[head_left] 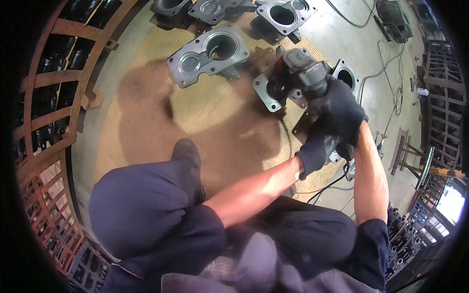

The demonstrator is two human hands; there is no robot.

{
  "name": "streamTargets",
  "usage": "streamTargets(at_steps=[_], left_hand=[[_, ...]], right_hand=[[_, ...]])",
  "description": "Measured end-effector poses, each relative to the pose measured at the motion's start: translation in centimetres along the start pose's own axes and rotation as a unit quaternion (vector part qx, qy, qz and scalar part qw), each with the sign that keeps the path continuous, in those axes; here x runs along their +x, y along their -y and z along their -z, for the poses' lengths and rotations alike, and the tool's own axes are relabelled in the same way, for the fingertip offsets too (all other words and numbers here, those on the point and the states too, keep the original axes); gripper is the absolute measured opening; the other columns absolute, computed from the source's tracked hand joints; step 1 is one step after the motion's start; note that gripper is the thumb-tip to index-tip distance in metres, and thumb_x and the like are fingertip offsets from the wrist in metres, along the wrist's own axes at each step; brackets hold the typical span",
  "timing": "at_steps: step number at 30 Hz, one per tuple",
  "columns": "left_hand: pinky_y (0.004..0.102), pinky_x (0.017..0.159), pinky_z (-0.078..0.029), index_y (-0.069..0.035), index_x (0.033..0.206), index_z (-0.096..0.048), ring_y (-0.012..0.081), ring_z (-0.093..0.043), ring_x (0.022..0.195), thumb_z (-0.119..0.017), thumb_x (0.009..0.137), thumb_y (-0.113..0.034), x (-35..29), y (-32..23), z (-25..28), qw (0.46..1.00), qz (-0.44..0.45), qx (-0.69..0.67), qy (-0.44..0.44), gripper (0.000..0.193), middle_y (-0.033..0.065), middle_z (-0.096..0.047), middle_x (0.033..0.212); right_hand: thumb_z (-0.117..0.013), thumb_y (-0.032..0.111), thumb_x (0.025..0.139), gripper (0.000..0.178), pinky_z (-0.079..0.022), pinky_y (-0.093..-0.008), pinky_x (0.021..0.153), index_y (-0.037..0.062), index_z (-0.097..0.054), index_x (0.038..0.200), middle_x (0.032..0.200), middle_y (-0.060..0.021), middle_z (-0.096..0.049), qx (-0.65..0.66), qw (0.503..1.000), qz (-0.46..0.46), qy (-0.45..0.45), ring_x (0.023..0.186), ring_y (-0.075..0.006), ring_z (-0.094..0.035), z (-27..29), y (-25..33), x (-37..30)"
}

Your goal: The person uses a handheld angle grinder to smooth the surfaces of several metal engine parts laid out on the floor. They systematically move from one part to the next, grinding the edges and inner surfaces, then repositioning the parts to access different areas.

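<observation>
A dark corded power tool, by its shape an angle grinder point(312, 78), is gripped in both my black-gloved hands. My right hand point(339, 105) wraps round its body just behind the head. Lower and nearer to me, my left hand point(317, 149) is closed about the rear part, where the black cord point(346, 171) comes out. The tool's head lies over a grey metal casting point(273, 105) with a flanged plate and a round bore, and covers part of it. Whether the tool touches the casting I cannot tell.
Another flanged casting point(229, 46) with a large bore lies left of the tool. More castings point(283, 15) stand at the far edge of the ribbed brown mat point(215, 117). Cables point(391, 73) snake over the floor at right. A wooden crate point(63, 78) borders the left side.
</observation>
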State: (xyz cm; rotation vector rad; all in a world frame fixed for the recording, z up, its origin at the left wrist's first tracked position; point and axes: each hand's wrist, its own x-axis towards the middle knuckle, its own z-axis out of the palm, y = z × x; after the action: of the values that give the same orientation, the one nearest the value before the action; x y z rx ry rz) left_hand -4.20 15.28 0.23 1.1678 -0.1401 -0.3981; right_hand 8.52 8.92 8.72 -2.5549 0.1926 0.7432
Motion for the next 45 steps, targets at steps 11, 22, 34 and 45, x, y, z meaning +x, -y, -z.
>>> streamTargets(at_steps=[11,22,34,45], left_hand=[[0.0318,0.113,-0.046,0.001,0.154,-0.041,0.0174,-0.053,0.134,-0.049,0.111,-0.009,-0.2,11.7,-4.4,0.869,0.048,-0.492,-0.019,0.045,0.0081,-0.053,0.144],[0.0325,0.095,-0.057,-0.002,0.128,-0.066,0.0176,-0.063,0.117,-0.048,0.110,-0.009,1.4,-1.4,-0.4,0.992,0.102,-0.045,0.063,0.027,0.0139,-0.067,0.125],[0.0273,0.108,-0.047,-0.004,0.151,-0.044,0.0124,-0.053,0.129,-0.047,0.112,-0.016,-3.3,10.2,-1.9,0.953,0.066,-0.292,-0.052,0.041,0.0077,-0.057,0.137],[0.0294,0.101,-0.051,0.000,0.139,-0.054,0.0137,-0.059,0.121,-0.051,0.109,-0.007,-0.1,3.9,-1.8,0.923,0.136,-0.361,0.015,0.031,0.0096,-0.062,0.129]], right_hand=[[-0.083,0.027,0.068,0.063,-0.057,-0.0420,0.097,0.0036,-0.068,0.125,0.113,-0.0237,-0.076,0.036,0.996,0.022,0.080,0.108,-0.0397,-0.073,-1.7,2.9,-2.1],[-0.082,0.023,0.067,0.055,-0.057,-0.0380,0.086,-0.0025,-0.070,0.114,0.098,-0.0177,-0.076,0.073,0.997,-0.010,-0.002,0.091,-0.0289,-0.072,1.3,-0.5,-0.7],[-0.086,0.030,0.070,0.060,-0.057,-0.0443,0.096,0.0010,-0.069,0.120,0.111,-0.0262,-0.075,-0.035,0.993,0.060,0.098,0.107,-0.0421,-0.072,-3.2,3.3,-2.2],[-0.084,0.025,0.068,0.060,-0.058,-0.0428,0.091,-0.0015,-0.069,0.120,0.104,-0.0230,-0.077,0.000,0.999,0.021,0.040,0.099,-0.0373,-0.075,-1.5,1.4,-1.1]])
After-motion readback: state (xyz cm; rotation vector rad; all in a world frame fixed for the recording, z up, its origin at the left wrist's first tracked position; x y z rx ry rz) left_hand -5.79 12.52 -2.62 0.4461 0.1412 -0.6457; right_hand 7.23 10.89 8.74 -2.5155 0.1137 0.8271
